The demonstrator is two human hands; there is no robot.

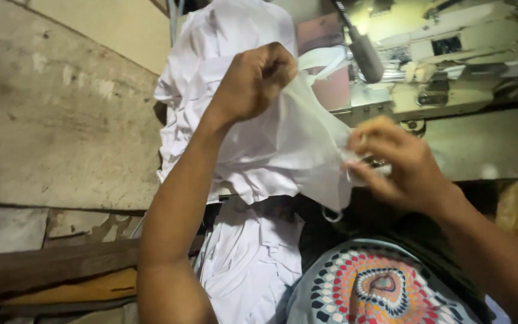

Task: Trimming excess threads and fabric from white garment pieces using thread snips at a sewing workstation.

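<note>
The left hand (pixel 259 81) is raised at centre, closed on the upper edge of a cloth piece (pixel 307 144). The right hand (pixel 400 165) is lower and to the right, pinching the same piece at its right edge, so the piece hangs between the two hands. Behind and below the piece lies a cloth pile (pixel 211 72), which runs from the top centre down to the person's lap (pixel 247 264). A sewing machine (pixel 445 54) stands at upper right, behind the right hand, on the surface (pixel 487 144). A wall (pixel 55 120) is left of the pile. A plank (pixel 49 267) lies at lower left, below the wall.
</note>
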